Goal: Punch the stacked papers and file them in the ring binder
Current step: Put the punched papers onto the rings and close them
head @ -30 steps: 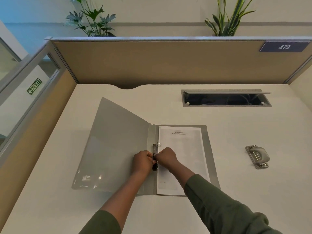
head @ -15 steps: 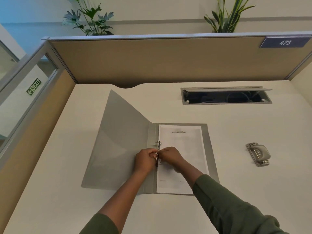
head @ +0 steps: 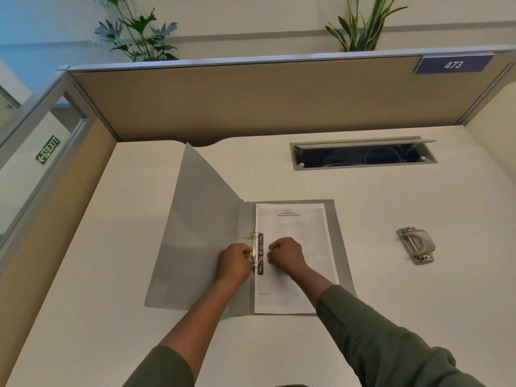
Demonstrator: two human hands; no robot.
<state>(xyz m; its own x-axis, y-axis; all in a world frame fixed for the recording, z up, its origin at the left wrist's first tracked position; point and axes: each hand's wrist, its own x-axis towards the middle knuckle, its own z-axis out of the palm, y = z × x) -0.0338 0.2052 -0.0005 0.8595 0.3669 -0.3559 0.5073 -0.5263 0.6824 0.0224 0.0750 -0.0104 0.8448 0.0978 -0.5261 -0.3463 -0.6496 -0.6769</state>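
A grey ring binder (head: 339,247) lies open on the desk, its left cover (head: 201,236) tilted up. The white paper stack (head: 296,219) lies on the binder's right half, threaded on the ring mechanism (head: 259,241) by the spine. My left hand (head: 234,261) has its fingers curled against the metal rings and pinches them. Just right of the mechanism, my right hand (head: 287,255) rests on the paper with curled fingers, a small gap from the rings, holding nothing. The metal hole punch (head: 416,245) sits on the desk to the right.
The white desk (head: 418,303) is walled by tan partitions at the back and left. An open cable tray slot (head: 363,156) lies behind the binder. Plants stand above the back partition.
My hands were together on the rings; now the right hand has drawn a little to the right off them. The left cover has swung further up.
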